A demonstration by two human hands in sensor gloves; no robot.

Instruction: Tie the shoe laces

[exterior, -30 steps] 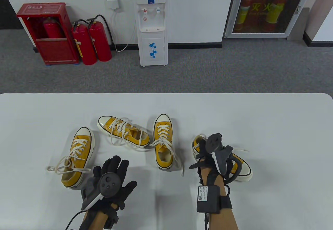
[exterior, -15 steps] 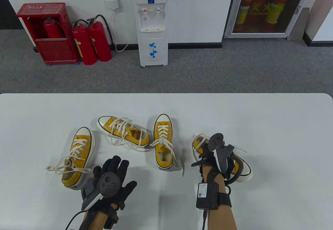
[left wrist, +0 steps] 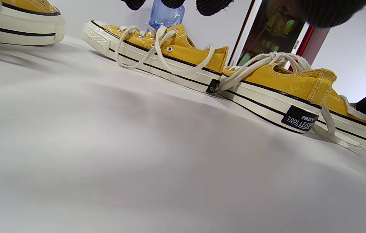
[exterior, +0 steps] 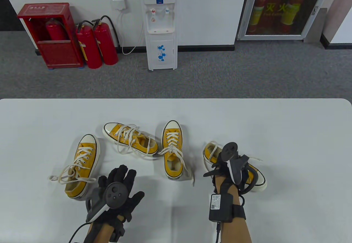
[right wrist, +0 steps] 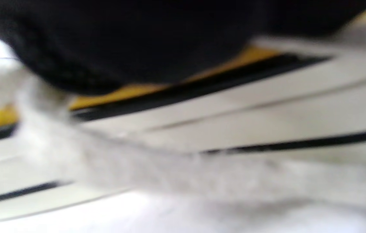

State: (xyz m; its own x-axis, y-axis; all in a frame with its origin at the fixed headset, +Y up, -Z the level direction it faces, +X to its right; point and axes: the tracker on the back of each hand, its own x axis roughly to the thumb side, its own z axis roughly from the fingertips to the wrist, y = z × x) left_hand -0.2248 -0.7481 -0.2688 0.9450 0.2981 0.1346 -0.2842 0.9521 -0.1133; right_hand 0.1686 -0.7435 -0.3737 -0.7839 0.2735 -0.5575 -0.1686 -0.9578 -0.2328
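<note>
Four yellow low-top shoes with white laces lie on a white table (exterior: 288, 133). From the person's left: the first shoe (exterior: 82, 161), toe pointing away, laces trailing loose to its left; the second shoe (exterior: 130, 139), lying at an angle, laces untied; the third shoe (exterior: 172, 150), toe pointing away, lace ends spilling over its right side; the fourth shoe (exterior: 260, 178), at the right, largely covered by the right hand (exterior: 224, 171). The right hand rests on that fourth shoe; whether its fingers grasp a lace cannot be told, the wrist view being blurred. The left hand (exterior: 121, 188) lies flat on the table, fingers spread and relaxed, holding nothing, near the heel of the first shoe. Two hands, each bearing one tracker. Beyond the table: three red fire extinguishers (exterior: 96, 44) and one water dispenser (exterior: 161, 25)
</note>
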